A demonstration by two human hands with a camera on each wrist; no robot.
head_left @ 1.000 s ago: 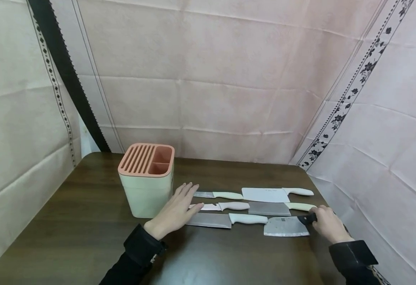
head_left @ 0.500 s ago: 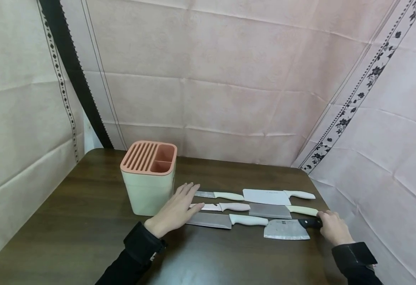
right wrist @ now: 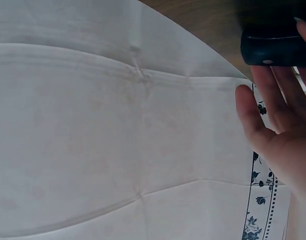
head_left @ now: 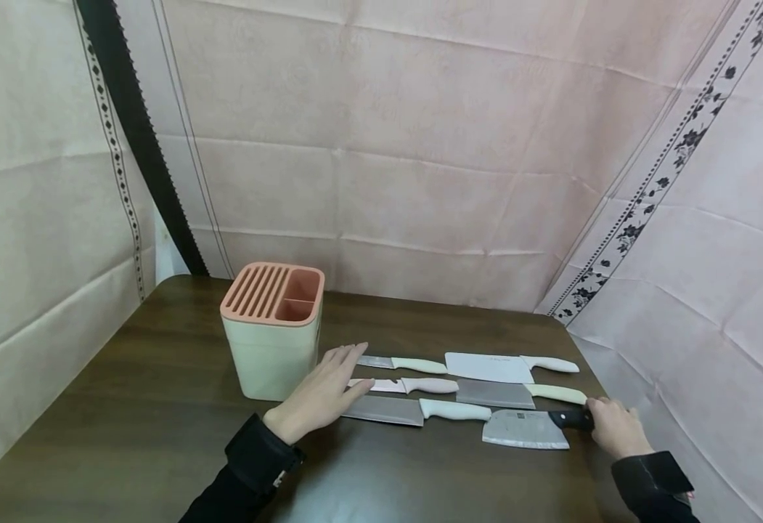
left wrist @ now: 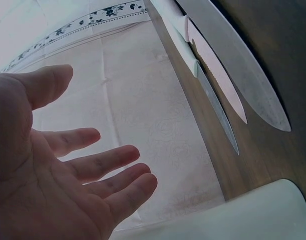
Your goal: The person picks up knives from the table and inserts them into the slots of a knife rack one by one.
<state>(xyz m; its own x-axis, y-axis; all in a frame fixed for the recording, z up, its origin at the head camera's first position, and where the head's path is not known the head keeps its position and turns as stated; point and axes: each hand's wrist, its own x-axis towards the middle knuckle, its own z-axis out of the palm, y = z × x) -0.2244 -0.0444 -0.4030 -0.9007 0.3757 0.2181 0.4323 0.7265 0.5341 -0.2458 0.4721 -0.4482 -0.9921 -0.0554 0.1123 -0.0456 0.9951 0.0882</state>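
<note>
My left hand (head_left: 321,399) stands with fingers extended between the knife block (head_left: 270,363) and the blade ends of several knives. In the left wrist view its palm shows bare. At the right table edge, my right hand (head_left: 619,427) holds the butt of a cleaver's black handle (right wrist: 272,47), thumb on one side and fingers on the other. The cleaver (head_left: 526,430) lies flat, blade pointing left. Left of it is a white-handled kitchen knife (head_left: 384,409). Behind lie a serrated knife (left wrist: 217,67), a small paring knife (left wrist: 217,107), a pale-green-handled cleaver (head_left: 495,393) and a white cleaver (head_left: 488,366).
The block has a pink slotted top and a pale green body, near the table's back left. All knives lie in rows on the dark wooden table (head_left: 159,436). Pale cloth (head_left: 388,145) with a floral border hangs behind and at both sides.
My right hand has shifted slightly right along the black handle, so more of the handle shows. My left hand holds its place. The head view has tilted a little.
</note>
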